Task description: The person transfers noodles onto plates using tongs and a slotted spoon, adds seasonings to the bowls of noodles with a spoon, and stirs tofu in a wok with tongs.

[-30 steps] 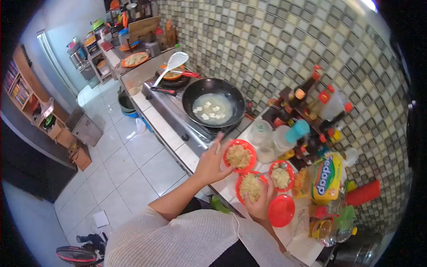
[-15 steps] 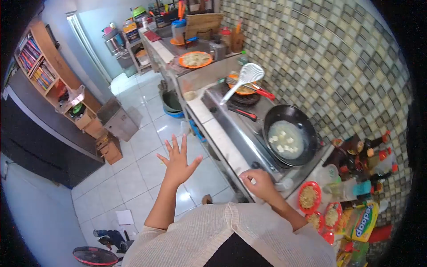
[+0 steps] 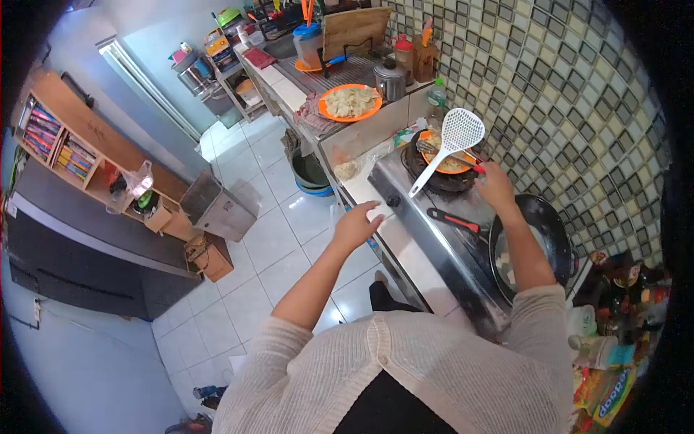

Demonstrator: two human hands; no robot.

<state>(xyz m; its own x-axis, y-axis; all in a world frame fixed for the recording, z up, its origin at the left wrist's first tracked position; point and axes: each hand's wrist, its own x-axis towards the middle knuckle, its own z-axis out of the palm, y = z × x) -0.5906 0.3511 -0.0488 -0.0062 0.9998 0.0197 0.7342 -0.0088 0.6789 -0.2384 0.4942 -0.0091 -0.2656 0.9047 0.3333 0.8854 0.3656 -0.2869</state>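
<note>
My right hand [image 3: 497,189] reaches over the stove, its fingers closed on the red handle of a metal utensil [image 3: 454,153]. The utensil's slotted head rests at an orange plate of food [image 3: 450,163] on the back burner. A white slotted skimmer [image 3: 460,134] lies across that plate, its handle slanting toward the stove's front. My left hand [image 3: 356,227] hovers by the counter's front edge near a stove knob, loosely curled with thumb and fingers apart, holding nothing. Below my right forearm sits a black wok [image 3: 543,210]; pale cubes [image 3: 504,266] show in it, partly hidden by the arm.
A black-and-red handle [image 3: 455,219] lies on the stove [image 3: 426,242]. Farther along the counter are an orange plate of pale food [image 3: 351,103], a metal pot [image 3: 390,81] and a wooden board [image 3: 356,32]. Bottles and packets [image 3: 614,383] crowd the right. A bin [image 3: 217,206] stands on the floor.
My right hand has gone from the counter's front edge across the stove to the red handle. My left hand, spread over the floor before, has moved to the counter edge. The view has shifted along the counter.
</note>
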